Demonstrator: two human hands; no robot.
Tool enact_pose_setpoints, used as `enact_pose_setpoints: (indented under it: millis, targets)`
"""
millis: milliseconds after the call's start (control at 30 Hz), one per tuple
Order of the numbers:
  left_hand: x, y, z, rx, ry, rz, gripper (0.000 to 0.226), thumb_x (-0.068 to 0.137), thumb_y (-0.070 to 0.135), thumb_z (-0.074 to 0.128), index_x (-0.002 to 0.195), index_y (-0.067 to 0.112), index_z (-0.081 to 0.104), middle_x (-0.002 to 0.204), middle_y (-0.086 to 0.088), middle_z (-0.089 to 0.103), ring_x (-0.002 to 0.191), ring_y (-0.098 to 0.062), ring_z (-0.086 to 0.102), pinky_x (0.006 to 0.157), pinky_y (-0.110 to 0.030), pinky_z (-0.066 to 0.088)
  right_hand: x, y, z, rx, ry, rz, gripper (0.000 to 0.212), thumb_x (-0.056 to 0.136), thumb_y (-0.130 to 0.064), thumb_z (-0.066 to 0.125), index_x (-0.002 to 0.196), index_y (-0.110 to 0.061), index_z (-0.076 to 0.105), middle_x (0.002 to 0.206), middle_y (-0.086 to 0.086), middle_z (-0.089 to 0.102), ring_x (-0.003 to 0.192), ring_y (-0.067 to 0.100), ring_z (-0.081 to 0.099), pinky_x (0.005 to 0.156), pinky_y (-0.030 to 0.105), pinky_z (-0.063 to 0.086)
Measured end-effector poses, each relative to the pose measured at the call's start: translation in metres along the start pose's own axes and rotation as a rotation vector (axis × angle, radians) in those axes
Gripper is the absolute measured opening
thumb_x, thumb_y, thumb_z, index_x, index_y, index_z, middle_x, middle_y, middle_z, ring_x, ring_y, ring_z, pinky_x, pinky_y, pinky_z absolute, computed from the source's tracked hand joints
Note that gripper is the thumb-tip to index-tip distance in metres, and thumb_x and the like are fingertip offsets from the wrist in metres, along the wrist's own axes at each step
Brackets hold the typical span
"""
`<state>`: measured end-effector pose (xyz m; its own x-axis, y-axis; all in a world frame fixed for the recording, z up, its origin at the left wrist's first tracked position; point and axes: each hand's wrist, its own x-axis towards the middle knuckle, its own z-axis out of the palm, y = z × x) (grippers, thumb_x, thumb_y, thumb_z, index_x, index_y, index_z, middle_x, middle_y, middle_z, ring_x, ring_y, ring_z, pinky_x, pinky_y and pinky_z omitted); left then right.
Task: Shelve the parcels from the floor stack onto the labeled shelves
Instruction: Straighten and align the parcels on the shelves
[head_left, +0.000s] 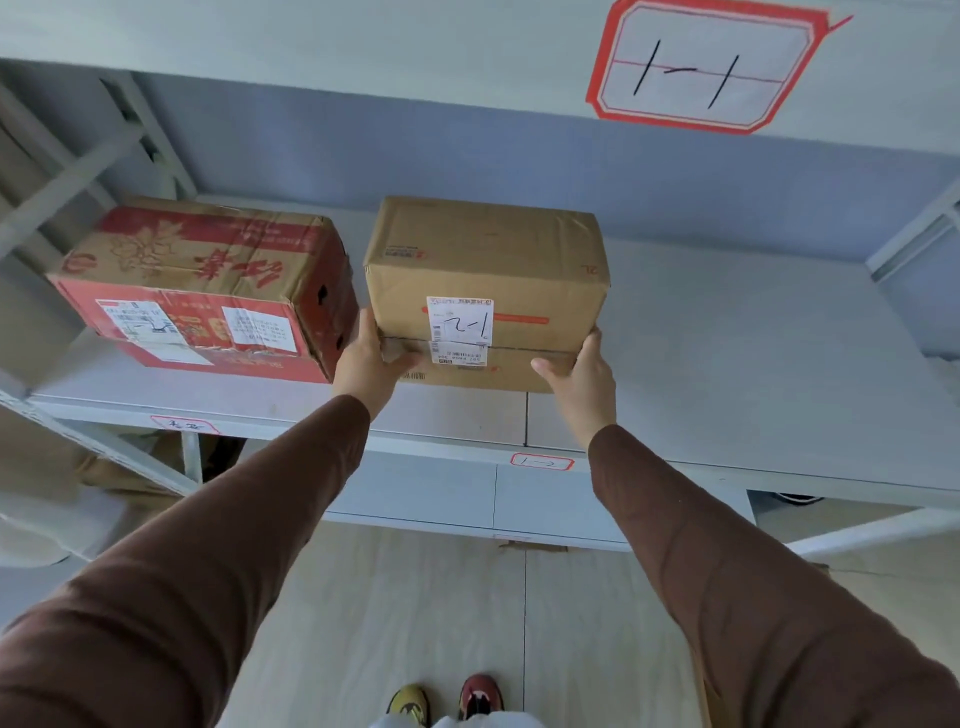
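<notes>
Holding a plain brown parcel (485, 280) at its near lower corners, both arms stretched out in brown sleeves (737, 587). Left hand (370, 358) on the parcel's left near edge, fingers running up the side face, thumb wrapped across the front near the taped seam; grip closed on the box. Right hand (584, 371) on the right near edge, thumb pressed on the front face, fingers behind the corner and hidden; grip also on the box. Parcel sitting on the middle shelf (727, 353), near the front lip, bottom face resting on the board as far as visible. White sticker (460, 320) on the parcel's front face, handwritten "1-2", seen upside down. Red-bordered shelf tag (542, 461) on the shelf's front edge just below the parcel, also reading "1-2". Bigger red-bordered tag (704, 65) on the upper shelf edge, top right, reading "1-1". Red-and-tan printed carton (202, 283) on the same shelf just left of the parcel, angled slightly, narrow gap between the two, left hand's fingers in that gap. Another small tag (184, 424) on the shelf edge below the carton, writing too blurred to read. Lower shelf board (415, 493) under the middle one. Pale floor (415, 613) below, two shoes (447, 701) at the bottom edge, one yellowish and one red.
</notes>
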<state>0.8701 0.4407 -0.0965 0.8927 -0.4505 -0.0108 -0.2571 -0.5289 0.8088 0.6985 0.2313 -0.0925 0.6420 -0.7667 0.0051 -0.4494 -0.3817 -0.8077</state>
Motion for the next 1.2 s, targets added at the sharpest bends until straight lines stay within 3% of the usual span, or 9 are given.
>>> enact_pose_setpoints:
  millis: [200,500,600,700,767,833,933,1100,1200]
  targets:
    - [0.023,0.006,0.007,0.061,-0.009,-0.004,0.067,0.088,0.027,0.076,0.138,0.017,0.032,0.104,-0.005,0.066,0.092,-0.032,0.065,0.081,-0.047,0.057,0.019,0.001,0.008,0.016,0.042,0.011,0.069,0.092,-0.03,0.073,0.147,-0.016,0.033,0.131,0.006,0.065,0.118,0.03,0.062,0.096,0.033,0.049]
    - [0.044,0.006,0.018,0.045,-0.021,0.004,0.076,0.089,0.027,0.074,0.148,0.023,0.025,0.12,-0.009,0.067,0.101,-0.036,0.066,0.089,-0.051,0.057,0.037,0.0,0.005,-0.02,0.033,0.008,0.069,0.095,-0.03,0.07,0.149,-0.015,0.03,0.137,0.006,0.061,0.122,0.032,0.061,0.101,0.038,0.049]
    - [0.039,0.004,0.018,0.051,-0.034,0.015,0.082,0.091,0.026,0.074,0.153,0.022,0.021,0.133,-0.01,0.063,0.111,-0.035,0.065,0.094,-0.046,0.054,0.033,0.005,0.005,-0.018,0.01,-0.001,0.082,0.093,-0.03,0.071,0.156,-0.019,0.02,0.145,0.003,0.056,0.126,0.03,0.059,0.103,0.04,0.049]
    - [0.024,-0.001,0.016,0.044,-0.003,0.027,0.095,0.089,0.028,0.078,0.158,0.022,0.013,0.15,-0.012,0.051,0.129,-0.035,0.056,0.105,-0.046,0.047,0.015,0.011,0.008,0.039,0.023,0.04,0.097,0.092,-0.031,0.074,0.162,-0.018,0.007,0.164,0.005,0.034,0.143,0.029,0.043,0.114,0.035,0.038]
    - [0.005,-0.006,0.014,0.032,0.025,0.033,0.1,0.088,0.032,0.079,0.16,0.02,0.011,0.159,-0.012,0.04,0.141,-0.03,0.045,0.114,-0.044,0.041,-0.009,0.012,0.013,0.082,0.091,0.034,0.093,0.092,-0.031,0.073,0.161,-0.013,0.013,0.165,0.007,0.028,0.148,0.027,0.033,0.113,0.028,0.03]
    - [-0.016,-0.013,0.009,0.03,0.049,0.069,0.099,0.088,0.032,0.079,0.161,0.019,0.013,0.162,-0.009,0.035,0.146,-0.026,0.039,0.118,-0.045,0.037,-0.037,0.011,0.022,0.116,0.146,-0.064,0.08,0.093,-0.029,0.072,0.157,-0.014,0.026,0.158,0.007,0.036,0.142,0.023,0.034,0.11,0.027,0.032]
    - [-0.044,-0.025,-0.009,0.035,0.07,0.127,0.094,0.089,0.034,0.077,0.161,0.022,0.017,0.164,-0.002,0.033,0.146,-0.022,0.038,0.118,-0.045,0.038,-0.065,0.001,0.044,0.135,0.061,-0.232,0.067,0.095,-0.028,0.07,0.151,-0.018,0.035,0.152,0.001,0.041,0.139,0.017,0.035,0.111,0.029,0.033]
    - [-0.067,-0.059,-0.066,0.096,0.126,0.101,0.089,0.09,0.04,0.075,0.158,0.026,0.02,0.159,-0.001,0.04,0.141,-0.022,0.045,0.115,-0.042,0.041,-0.083,-0.05,0.093,0.16,-0.104,-0.359,0.065,0.095,-0.027,0.07,0.15,-0.017,0.036,0.151,0.0,0.041,0.138,0.017,0.036,0.111,0.025,0.032]
    - [-0.067,-0.079,-0.103,0.131,0.217,0.098,0.072,0.089,0.036,0.076,0.147,0.022,0.036,0.14,-0.002,0.055,0.12,-0.014,0.055,0.104,-0.043,0.051,-0.083,-0.081,0.127,0.127,-0.162,-0.406,0.067,0.095,-0.029,0.07,0.151,-0.015,0.036,0.149,0.002,0.043,0.139,0.018,0.036,0.112,0.027,0.033]
